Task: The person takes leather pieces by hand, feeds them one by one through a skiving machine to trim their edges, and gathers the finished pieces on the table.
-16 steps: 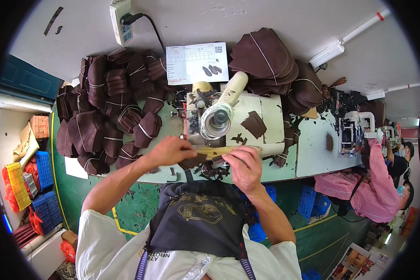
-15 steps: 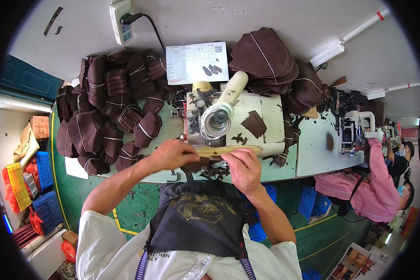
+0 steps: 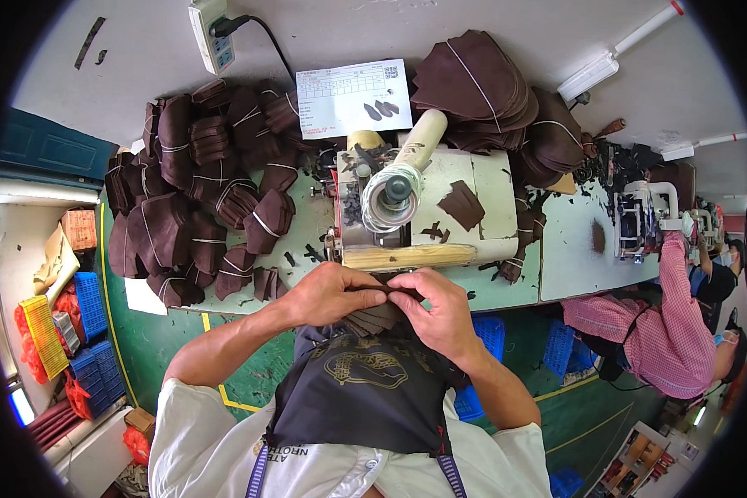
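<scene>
Close in front of my body, my left hand (image 3: 328, 295) and my right hand (image 3: 440, 311) meet at the table's front edge. Their fingers and thumbs pinch a small stack of brown leather pieces (image 3: 372, 320), whose lower ends fan out beneath the hands. The upper part of the stack is mostly hidden by my fingers. Just beyond them a pale wooden strip (image 3: 411, 256) lies along the front of a cream-coloured machine (image 3: 494, 195). On the machine's top are a flat brown leather piece (image 3: 461, 205), dark scraps and a roll of white cord (image 3: 390, 212).
Tied bundles of brown leather (image 3: 153, 232) crowd the table's left. Larger stacks (image 3: 469, 79) stand at the back right, beside a printed sheet (image 3: 354, 98). A power strip (image 3: 212, 37) hangs on the wall. To the right, a person in a pink checked top (image 3: 651, 319) sits by another machine (image 3: 639, 212).
Both hands have come closer together and nearer my body, away from the wooden strip. The fanned leather pieces now show below them. The view has shifted slightly.
</scene>
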`<state>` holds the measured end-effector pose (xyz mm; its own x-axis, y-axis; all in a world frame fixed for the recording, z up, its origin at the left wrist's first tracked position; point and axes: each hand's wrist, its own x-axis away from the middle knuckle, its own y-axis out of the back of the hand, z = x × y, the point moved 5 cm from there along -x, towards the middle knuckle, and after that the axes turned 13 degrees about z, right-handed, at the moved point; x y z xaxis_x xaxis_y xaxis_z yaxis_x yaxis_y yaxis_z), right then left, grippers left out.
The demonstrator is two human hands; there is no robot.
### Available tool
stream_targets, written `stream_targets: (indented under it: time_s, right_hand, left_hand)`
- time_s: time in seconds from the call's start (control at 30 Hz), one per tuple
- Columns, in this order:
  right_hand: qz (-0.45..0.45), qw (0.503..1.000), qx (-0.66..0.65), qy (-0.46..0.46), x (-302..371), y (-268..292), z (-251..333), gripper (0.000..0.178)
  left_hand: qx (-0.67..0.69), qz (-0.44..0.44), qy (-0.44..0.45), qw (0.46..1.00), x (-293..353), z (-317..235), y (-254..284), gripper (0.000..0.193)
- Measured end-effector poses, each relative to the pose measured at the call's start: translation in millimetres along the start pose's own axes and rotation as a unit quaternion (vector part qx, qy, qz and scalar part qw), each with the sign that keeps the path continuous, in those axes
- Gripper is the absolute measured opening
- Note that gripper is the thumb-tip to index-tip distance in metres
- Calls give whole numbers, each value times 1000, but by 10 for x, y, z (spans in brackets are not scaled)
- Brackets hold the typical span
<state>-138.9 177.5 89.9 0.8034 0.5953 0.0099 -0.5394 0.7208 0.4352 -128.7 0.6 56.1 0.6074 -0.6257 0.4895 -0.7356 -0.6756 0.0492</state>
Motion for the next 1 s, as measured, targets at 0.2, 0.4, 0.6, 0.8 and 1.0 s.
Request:
stream_targets:
  time_s: [0.2,0.4,0.6,0.8,1.0]
  right_hand:
    - [-5,999,25,19,-36,-62,-7,7]
    - [-1,939,-259,-225,101,-138,-965,11]
    - [22,948,-238,-210,-67,-71,-1074,22]
    - [79,981,85,-153,-261,-70,-894,13]
    - [60,985,122,-102,-422,-65,-816,11]
  left_hand:
    - [28,24,19,999,-15,96,-2,31]
    - [170,16,23,985,-258,546,178,35]
    - [-14,-20,74,997,-284,681,529,34]
    - [-42,-49,138,988,-290,712,721,29]
    - [-64,-56,120,989,-450,654,815,30]
